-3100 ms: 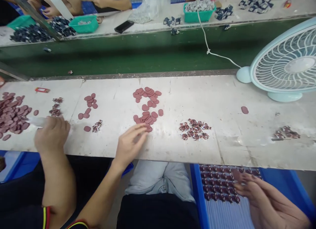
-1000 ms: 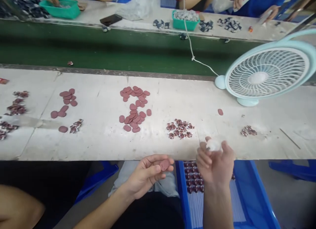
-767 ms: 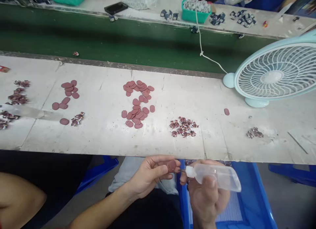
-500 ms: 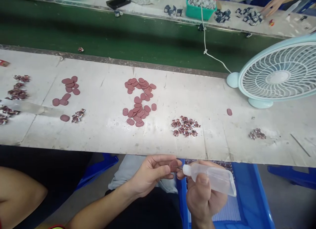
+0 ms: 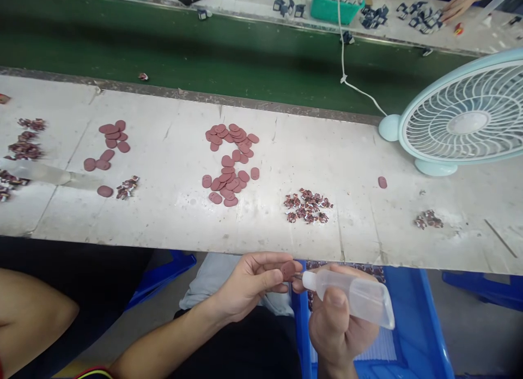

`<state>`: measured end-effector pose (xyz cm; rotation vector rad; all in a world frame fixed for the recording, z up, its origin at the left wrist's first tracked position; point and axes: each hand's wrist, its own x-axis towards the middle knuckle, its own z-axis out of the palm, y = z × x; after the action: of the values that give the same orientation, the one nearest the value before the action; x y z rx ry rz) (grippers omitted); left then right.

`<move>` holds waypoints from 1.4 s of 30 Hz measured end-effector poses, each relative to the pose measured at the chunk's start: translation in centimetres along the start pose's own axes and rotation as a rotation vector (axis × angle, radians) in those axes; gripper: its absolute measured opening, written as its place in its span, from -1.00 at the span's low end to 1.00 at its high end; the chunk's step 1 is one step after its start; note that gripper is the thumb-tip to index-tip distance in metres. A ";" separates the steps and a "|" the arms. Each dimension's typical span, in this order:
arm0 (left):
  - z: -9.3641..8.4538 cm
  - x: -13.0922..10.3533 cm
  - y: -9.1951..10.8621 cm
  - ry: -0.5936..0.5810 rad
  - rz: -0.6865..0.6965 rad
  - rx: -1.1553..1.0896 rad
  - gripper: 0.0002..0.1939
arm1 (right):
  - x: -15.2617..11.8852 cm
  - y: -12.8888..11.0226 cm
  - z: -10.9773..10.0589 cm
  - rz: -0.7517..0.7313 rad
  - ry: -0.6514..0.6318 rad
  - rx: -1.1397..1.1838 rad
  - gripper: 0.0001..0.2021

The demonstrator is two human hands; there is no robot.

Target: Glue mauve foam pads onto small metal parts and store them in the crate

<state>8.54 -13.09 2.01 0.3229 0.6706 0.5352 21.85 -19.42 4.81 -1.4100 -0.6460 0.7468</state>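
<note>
Between the thumb and fingers of my left hand (image 5: 254,283) is a small reddish-brown oval disc (image 5: 288,270). My right hand (image 5: 341,319) grips a translucent squeeze bottle (image 5: 359,297) with a white cap, its thin tip pointing left against or very near the disc. Both hands are just below the table's front edge. On the table ahead lie a loose pile of similar oval discs (image 5: 229,177) and, to its right, a cluster of small brown-and-white figure-like pieces (image 5: 307,206).
A blue tray (image 5: 420,319) with rows of brown pieces stands beneath my right hand. A light-blue fan (image 5: 461,117) sits at the right of the white table (image 5: 171,215). Across the green strip, another person's hand (image 5: 460,6) touches dark pieces. A neighbour's arm is at left.
The disc in my left hand is turned a little more face-on. The bottle stays nearly in place. Across the way, the other person's hand has shifted slightly; my view has tilted a little.
</note>
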 end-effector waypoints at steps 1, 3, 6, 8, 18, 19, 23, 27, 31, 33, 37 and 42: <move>0.0 0.0 0.0 0.000 0.000 -0.003 -0.65 | 0.1 -0.1 0.1 -0.025 0.010 -0.013 -0.76; 0.1 -0.1 0.1 0.003 -0.003 -0.007 -0.66 | 0.3 -0.3 0.4 -0.092 0.054 -0.015 -0.79; 0.2 -0.1 0.2 0.009 -0.008 -0.011 -0.67 | 0.7 -0.4 0.5 -0.075 0.046 0.040 -0.79; 0.2 0.0 0.2 0.015 -0.009 -0.014 -0.67 | 0.7 -0.3 0.3 -0.077 0.035 0.011 -0.79; 0.3 0.0 0.1 -0.010 0.009 -0.030 -0.71 | 1.9 -0.9 -0.5 0.062 -0.002 0.192 -0.81; 0.3 -0.1 0.2 -0.021 0.017 -0.033 -0.72 | 3.0 -0.9 -1.2 0.150 -0.025 0.323 -0.79; 0.2 -0.2 0.6 -0.048 0.043 -0.028 -0.75 | 8.8 0.6 -5.3 0.570 -0.041 1.083 -0.66; 0.0 -0.3 1.0 -0.032 0.052 -0.026 -0.77 | 13.5 3.6 -8.5 0.806 0.088 1.612 -0.66; -0.5 -0.4 1.3 0.024 0.068 -0.025 -0.77 | 12.9 3.4 -8.5 0.679 0.037 1.490 -0.57; -0.8 -0.4 1.5 0.042 0.070 -0.020 -0.76 | 11.3 2.5 -7.4 0.428 -0.016 0.924 -0.53; -0.9 -0.4 1.5 0.054 0.068 -0.020 -0.75 | 9.8 2.0 -4.8 -0.007 -0.050 -0.204 -0.77; -0.6 -0.4 1.6 0.059 0.048 -0.019 -0.76 | 11.5 3.4 -4.3 -0.445 -0.360 -1.024 -0.69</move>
<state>7.34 -11.94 2.41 0.3069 0.7160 0.5988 32.08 -13.10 0.66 -1.9379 -1.7224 0.2841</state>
